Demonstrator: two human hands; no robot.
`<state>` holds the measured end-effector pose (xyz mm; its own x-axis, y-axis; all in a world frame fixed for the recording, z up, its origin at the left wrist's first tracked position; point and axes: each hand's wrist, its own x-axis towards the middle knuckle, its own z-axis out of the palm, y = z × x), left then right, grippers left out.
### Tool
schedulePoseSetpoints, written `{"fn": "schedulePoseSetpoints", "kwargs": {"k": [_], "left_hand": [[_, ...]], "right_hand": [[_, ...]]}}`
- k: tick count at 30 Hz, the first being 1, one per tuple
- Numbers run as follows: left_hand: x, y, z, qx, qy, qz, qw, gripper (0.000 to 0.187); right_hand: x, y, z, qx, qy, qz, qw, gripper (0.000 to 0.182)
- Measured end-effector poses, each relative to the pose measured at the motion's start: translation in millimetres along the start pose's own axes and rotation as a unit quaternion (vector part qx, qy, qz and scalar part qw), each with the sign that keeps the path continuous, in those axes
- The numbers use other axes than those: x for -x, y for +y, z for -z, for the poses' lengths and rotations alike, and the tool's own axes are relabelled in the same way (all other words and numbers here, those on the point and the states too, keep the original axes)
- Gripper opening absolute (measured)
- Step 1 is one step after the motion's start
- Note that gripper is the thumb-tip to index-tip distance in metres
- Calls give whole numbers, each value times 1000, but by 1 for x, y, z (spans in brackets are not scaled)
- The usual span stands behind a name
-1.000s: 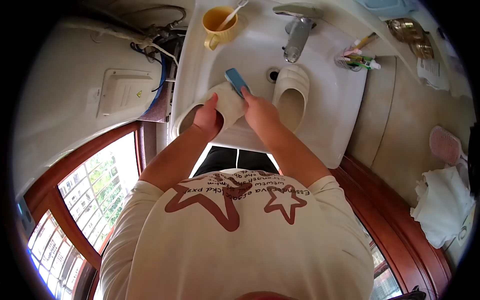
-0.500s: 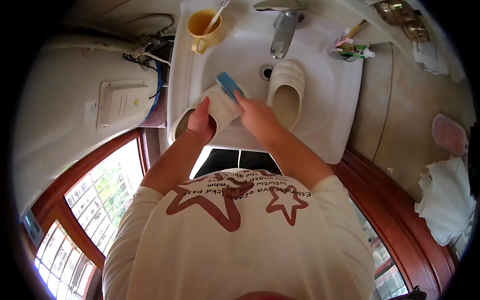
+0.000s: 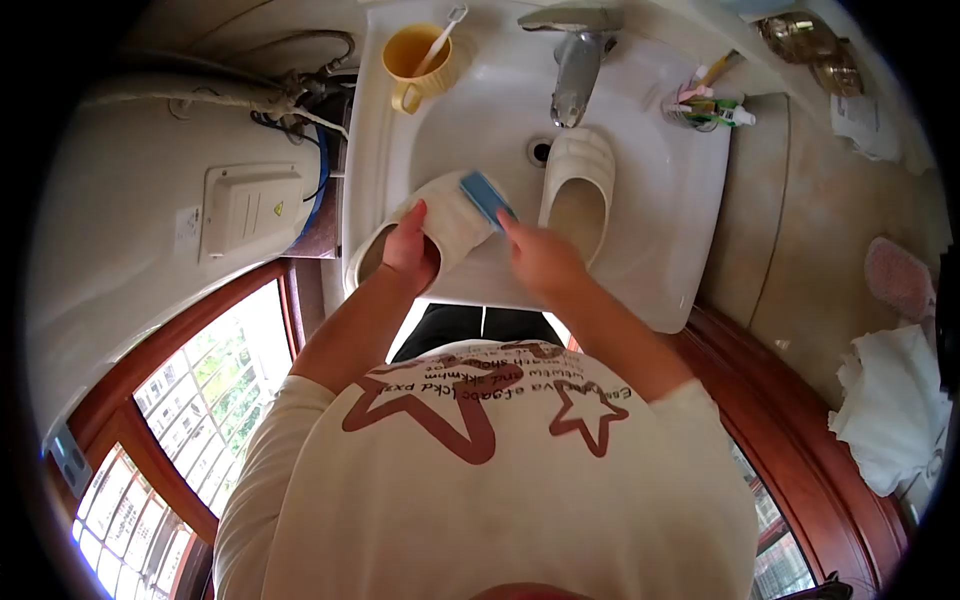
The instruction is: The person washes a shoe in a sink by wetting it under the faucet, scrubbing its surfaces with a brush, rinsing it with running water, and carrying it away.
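Now the right hand [image 3: 545,262], grip closed around the blue brush [image 3: 486,198], is nearer the torso [image 3: 500,490].

Daylight enters through barred, reddish-wood-framed windows [image 3: 215,385] at lower left. A beige wall [image 3: 815,215] runs beyond the white sink's [image 3: 665,270] right edge; a white appliance [image 3: 120,230] stands beyond its left.

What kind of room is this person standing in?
Probably a bathroom or washroom: there's a white sink with a metal faucet, and a yellow cup holding a toothbrush.
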<state>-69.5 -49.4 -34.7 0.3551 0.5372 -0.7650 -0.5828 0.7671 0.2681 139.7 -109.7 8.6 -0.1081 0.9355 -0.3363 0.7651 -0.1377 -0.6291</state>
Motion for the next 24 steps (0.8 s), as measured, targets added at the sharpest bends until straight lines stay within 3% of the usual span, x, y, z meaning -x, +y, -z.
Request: {"fn": "schedulePoseSetpoints", "kwargs": {"k": [2,4,8,11,14,17,20,22,24], "left_hand": [[4,1,-13,-2,14,-7,1000,51],[8,0,-10,-9,38,-5,999,50],[3,1,-7,-17,-3,-1,1000,49],[-1,1,-4,-11,-8,-8,1000,49],[8,-2,-10,0,-3,-11,1000,48],[2,0,-10,-1,0,-19,1000,48],[0,-4,-1,-22,-4,-14,1000,49],[-4,-2,-4,-22,-15,-24,999,49],[2,-1,-5,-7,-15,-5,1000,49]], "right_hand": [[24,-2,14,48,-97,-90,990,49],[13,5,2,53,-67,-53,995,50],[-63,6,-24,39,4,-1,999,53],[-65,-3,-13,50,-30,-5,998,49],[-4,7,6,16,-82,-45,996,49],[19,8,11,72,-97,-65,991,48],[-24,1,-3,56,-17,-2,998,47],[-76,-12,-5,80,-41,-12,996,48],[-78,-20,-1,99,-77,-23,992,48]]}}
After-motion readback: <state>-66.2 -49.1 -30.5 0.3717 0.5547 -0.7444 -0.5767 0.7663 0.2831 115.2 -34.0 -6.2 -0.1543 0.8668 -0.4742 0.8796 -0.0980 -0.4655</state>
